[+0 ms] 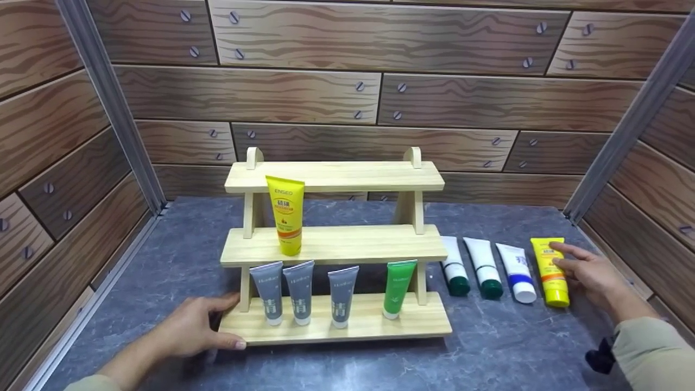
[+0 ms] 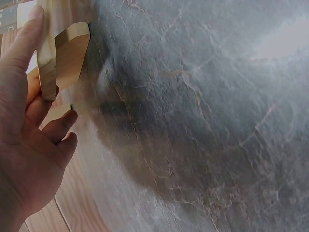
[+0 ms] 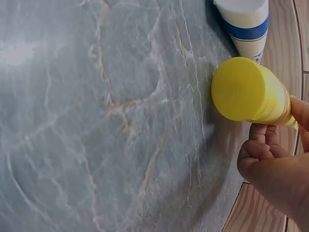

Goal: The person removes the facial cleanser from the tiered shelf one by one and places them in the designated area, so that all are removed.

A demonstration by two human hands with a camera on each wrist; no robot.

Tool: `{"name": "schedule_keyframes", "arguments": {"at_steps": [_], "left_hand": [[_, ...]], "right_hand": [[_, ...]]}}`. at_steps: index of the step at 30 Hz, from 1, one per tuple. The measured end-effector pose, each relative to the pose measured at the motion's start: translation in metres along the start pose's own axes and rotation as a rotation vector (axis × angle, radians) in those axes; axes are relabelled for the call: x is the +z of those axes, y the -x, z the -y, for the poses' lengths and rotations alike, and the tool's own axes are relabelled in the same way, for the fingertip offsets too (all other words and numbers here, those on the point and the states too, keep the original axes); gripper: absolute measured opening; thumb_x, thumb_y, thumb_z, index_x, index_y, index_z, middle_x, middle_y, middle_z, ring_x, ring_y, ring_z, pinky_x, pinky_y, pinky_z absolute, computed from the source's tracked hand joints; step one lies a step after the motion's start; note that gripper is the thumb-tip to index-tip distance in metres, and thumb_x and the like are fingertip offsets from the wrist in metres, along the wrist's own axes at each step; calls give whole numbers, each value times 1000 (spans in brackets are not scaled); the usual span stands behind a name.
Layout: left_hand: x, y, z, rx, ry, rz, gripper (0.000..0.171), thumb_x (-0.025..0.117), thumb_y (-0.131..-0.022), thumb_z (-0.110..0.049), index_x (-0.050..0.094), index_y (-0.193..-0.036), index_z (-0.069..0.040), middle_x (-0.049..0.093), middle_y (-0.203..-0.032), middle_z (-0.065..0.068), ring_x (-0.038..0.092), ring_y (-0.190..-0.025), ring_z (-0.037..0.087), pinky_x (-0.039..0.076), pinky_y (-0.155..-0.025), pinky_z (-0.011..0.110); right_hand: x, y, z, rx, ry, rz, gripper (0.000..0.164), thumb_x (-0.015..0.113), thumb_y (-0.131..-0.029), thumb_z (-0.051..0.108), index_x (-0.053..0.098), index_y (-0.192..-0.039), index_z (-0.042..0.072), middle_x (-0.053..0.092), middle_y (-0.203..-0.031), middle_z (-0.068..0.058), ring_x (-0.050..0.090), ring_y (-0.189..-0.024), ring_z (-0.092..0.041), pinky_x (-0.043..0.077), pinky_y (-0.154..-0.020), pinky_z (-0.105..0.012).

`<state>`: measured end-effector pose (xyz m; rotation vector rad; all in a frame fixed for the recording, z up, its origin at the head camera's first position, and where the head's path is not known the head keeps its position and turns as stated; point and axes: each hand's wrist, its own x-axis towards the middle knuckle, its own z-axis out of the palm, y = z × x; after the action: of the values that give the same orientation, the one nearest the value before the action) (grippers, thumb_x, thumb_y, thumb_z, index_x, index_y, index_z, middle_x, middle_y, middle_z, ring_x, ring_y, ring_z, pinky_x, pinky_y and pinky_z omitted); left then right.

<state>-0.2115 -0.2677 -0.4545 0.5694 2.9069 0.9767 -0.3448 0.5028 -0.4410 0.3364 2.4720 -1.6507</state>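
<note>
My left hand (image 1: 190, 328) grips the left end of the bottom board of a three-tier wooden display stand (image 1: 336, 244), thumb at the front edge; in the left wrist view the fingers (image 2: 60, 125) curl behind the board (image 2: 47, 72). At the far right, my right hand (image 1: 589, 274) holds a yellow squeeze tube (image 1: 551, 274) by its side. The tube's round yellow cap (image 3: 239, 89) faces the right wrist camera. Another yellow tube (image 1: 288, 217) stands cap down on the middle tier. Three grey tubes (image 1: 341, 298) and a green tube (image 1: 399, 288) stand on the bottom tier.
Left of the held tube lie a white tube with a blue band (image 1: 518, 271) and two white tubes with dark green caps (image 1: 483, 266), the leftmost partly hidden by the stand. Wood-patterned walls (image 1: 434, 43) enclose the grey marbled tabletop (image 1: 488, 347).
</note>
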Motion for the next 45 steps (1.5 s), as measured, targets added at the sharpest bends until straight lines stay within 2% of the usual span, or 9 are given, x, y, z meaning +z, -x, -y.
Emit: {"name": "schedule_keyframes", "arguments": {"at_steps": [6,11,14,19,22,26,31,39,45], "left_hand": [[0,3,2,-3,-5,-5,103,93,-70,-61,61,-147,0,64,-142,24,65,-121,28,50,-107,58],[1,3,2,9,1,-10,102,93,-71,-60,62,-146,1,65,-140,23,63,-125,33,49,-108,60],[1,2,2,15,4,-11,102,93,-71,-60,62,-145,2,64,-141,24,63,-128,38,48,-109,60],[1,2,2,29,-15,-7,99,94,-72,-56,62,-144,3,65,-140,23,62,-129,41,48,-109,61],[1,1,2,35,-24,1,96,95,-73,-54,63,-144,3,66,-140,22,63,-129,41,48,-109,61],[0,1,2,36,-28,3,96,95,-73,-54,63,-144,2,66,-140,22,63,-128,41,48,-109,60],[0,1,1,34,-32,0,96,95,-73,-54,63,-144,2,66,-139,22,63,-128,41,49,-108,60],[1,0,1,28,-24,-2,96,96,-72,-53,63,-144,2,66,-140,22,62,-128,38,48,-109,60],[1,0,1,35,-26,-1,95,95,-73,-53,63,-144,1,66,-140,22,62,-128,37,49,-108,59]], "right_hand": [[7,-5,1,33,9,10,61,55,-111,29,35,-167,19,26,-163,-32,62,-94,-11,56,-79,-31],[11,-7,-1,59,36,4,65,54,-112,30,27,-168,12,32,-156,-29,60,-93,-16,55,-77,-33],[11,-7,-4,66,51,-4,67,53,-112,31,25,-169,11,30,-158,-29,59,-93,-16,55,-77,-33],[9,-7,-6,46,10,10,66,56,-111,28,29,-168,9,38,-153,-27,63,-90,-12,58,-78,-32],[9,-7,-5,44,-3,18,65,56,-112,27,28,-168,8,32,-158,-32,63,-92,-10,59,-80,-31],[9,-7,-6,44,40,19,68,53,-112,30,23,-168,6,16,-167,-35,60,-97,-11,59,-82,-31],[9,-9,-8,34,66,23,70,53,-112,33,22,-168,5,14,-168,-36,59,-101,-11,59,-83,-30],[9,-10,-10,19,62,26,69,52,-113,32,22,-167,3,18,-166,-37,59,-98,-7,59,-82,-30],[11,-11,-10,16,112,5,75,56,-111,40,22,-167,3,16,-167,-38,58,-107,-15,59,-82,-29]]}}
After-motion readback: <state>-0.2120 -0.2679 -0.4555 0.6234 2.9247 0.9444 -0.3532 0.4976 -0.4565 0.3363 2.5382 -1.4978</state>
